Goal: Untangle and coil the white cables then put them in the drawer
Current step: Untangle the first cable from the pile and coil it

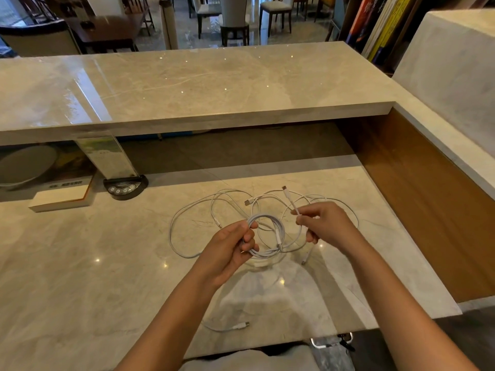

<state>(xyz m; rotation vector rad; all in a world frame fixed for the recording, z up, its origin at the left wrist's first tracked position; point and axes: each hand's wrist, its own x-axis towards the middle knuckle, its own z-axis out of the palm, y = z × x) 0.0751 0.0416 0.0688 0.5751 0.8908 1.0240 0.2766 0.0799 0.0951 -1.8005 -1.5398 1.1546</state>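
Note:
Several white cables (187,212) lie tangled in loose loops on the marble desk (80,263). My left hand (233,247) grips a small coil of white cable (267,226) held just above the desk. My right hand (326,223) pinches a cable end (290,202) whose plug points up and away, a short way right of the coil. Another cable end with a plug (235,326) lies near the desk's front edge, between my forearms. A metal drawer handle (321,342) shows just below the front edge; the drawer itself is hidden.
A raised marble counter (187,81) runs across the back, and a wooden side panel (417,199) closes the right. At the left stand a white box (61,196) and a black-based acrylic sign holder (124,186).

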